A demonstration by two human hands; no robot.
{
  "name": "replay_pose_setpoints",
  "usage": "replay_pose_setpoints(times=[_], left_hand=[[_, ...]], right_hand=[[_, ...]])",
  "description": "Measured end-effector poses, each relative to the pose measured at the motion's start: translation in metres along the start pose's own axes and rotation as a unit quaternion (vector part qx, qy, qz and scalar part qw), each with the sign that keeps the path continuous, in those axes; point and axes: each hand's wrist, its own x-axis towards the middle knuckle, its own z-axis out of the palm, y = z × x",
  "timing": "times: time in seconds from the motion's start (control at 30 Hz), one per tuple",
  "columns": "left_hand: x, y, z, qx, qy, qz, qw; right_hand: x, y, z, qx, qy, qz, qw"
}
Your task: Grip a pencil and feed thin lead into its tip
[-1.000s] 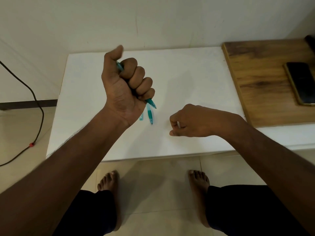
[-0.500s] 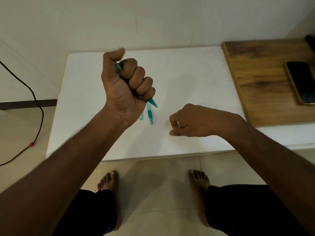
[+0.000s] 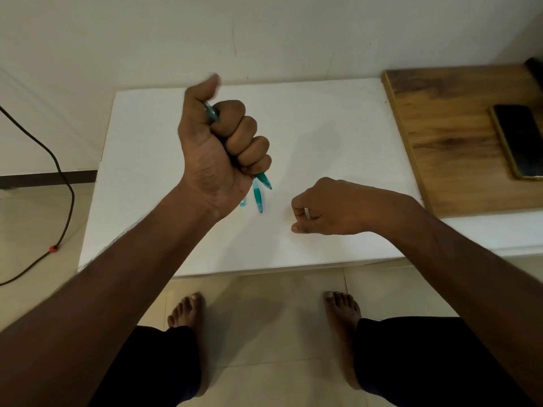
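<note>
Bare white tabletop (image 3: 323, 118) beyond both hands; perhaps two loose pen parts (image 3: 258, 198) between them.

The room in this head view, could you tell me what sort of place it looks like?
Probably a room in a home: a low white table stands against a plain wall on a tiled floor, a phone lies on a wooden board, and the person is barefoot.

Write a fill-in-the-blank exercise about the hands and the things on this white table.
1. The left hand grips a teal ____ in its fist.
2. The right hand rests on the ____ table.
3. A second teal pen lies on the table, between the two ____.
4. The phone lies on a ____ board.

Missing words: pen; white; hands; wooden
</note>
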Motion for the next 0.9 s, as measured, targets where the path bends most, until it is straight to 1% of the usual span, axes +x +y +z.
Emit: replay_pose_setpoints(times=[0.1,0.23,0.4,0.53,0.67,0.8,0.9], left_hand=[[-0.0003,-0.0017,0.0016,0.012,0.022,0.003,1.0],[-0.0009,0.0012,-0.0016,-0.008,-0.023,0.006,1.0],[0.0001,-0.0029,0.0009,0.015,0.024,0.015,0.999],[-0.0015,0.0003,-0.0028,-0.003,-0.009,0.022,1.0],[0.0003,-0.0004,-0.0021,0.01,0.046,0.018,0.999],[-0.0006,0.0039,-0.0059,-0.012,0.009,0.016,1.0],[0.0013,0.0022,-0.0042,0.003,0.042,0.002,0.999]], right_hand=[[-0.0005,0.0004,-0.0002,0.001,-0.001,-0.001,1.0],[-0.0002,0.0006,0.0007,-0.001,0.002,-0.002,1.0],[-0.0006,0.0001,0.0003,-0.002,0.0,-0.004,1.0],[-0.0008,-0.0004,0.0,-0.002,0.001,-0.003,1.0],[-0.0019,-0.0007,-0.0005,-0.004,-0.001,-0.003,1.0],[-0.0021,-0.0015,-0.0011,-0.006,-0.002,-0.003,1.0],[-0.0022,-0.0013,-0.0008,-0.005,0.0,-0.003,1.0]])
